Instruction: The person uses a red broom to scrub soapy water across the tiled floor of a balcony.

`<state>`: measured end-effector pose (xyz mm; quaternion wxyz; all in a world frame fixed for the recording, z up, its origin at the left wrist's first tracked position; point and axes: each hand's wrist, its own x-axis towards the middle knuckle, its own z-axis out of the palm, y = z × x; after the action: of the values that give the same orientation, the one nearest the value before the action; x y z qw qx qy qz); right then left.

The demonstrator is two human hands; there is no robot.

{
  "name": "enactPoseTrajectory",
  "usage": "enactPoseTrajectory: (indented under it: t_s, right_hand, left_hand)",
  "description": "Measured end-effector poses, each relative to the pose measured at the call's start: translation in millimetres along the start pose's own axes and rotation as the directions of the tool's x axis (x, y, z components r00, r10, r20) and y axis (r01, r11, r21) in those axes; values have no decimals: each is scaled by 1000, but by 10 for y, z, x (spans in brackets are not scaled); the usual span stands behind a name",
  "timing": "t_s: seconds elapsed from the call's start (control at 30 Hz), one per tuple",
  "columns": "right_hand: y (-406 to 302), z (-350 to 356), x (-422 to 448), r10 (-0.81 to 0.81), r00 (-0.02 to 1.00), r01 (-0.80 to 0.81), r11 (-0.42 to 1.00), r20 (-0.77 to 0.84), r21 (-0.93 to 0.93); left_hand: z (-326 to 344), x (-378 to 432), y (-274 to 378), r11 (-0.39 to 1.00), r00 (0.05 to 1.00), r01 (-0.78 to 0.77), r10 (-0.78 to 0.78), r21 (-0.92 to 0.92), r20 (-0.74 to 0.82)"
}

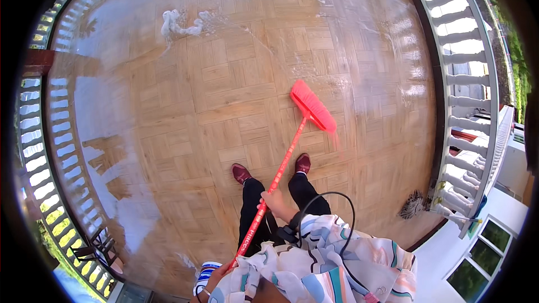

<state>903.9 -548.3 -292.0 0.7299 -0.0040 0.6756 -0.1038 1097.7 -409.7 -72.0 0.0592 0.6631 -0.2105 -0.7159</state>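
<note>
A broom with a bright pink bristle head (313,107) and a red printed handle (276,181) slants from my body towards the floor ahead. My right hand (276,205) is closed around the middle of the handle. Lower down, my left hand (217,277) grips the handle near its upper end, partly hidden by my patterned sleeve. The bristle head lies over the wet wood-patterned floor (236,105), beyond my dark red shoes. White foam (181,25) spreads on the floor farther off, to the left.
White balustrades (467,80) line both sides. A mop (414,205) with a grey string head rests at the right balustrade. A dark chair (99,248) stands at lower left. A white and blue bucket (204,275) is beside my left hand. A black cable (353,214) loops near my right arm.
</note>
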Motion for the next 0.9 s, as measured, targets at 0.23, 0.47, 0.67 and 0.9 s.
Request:
enactPoseTrajectory:
  t_s: [0.23, 0.47, 0.67, 0.9]
  right_hand:
    - [-2546, 608, 1302, -639, 723, 636, 465, 264, -616]
    - [-1533, 170, 276, -499, 854, 511, 858, 143, -58]
    - [329, -1197, -655, -29, 997, 65, 784, -68, 617]
    - [1236, -1648, -322, 171, 985, -69, 573, -36, 817]
  left_hand:
    - [621, 1369, 1646, 582, 993, 69, 36, -811, 110]
    - [-6, 692, 592, 991, 997, -13, 23, -131, 77]
    - [-29, 786, 905, 831, 754, 442, -548, 339, 361]
    - [875, 1007, 1597, 571, 636, 395, -735, 719, 235]
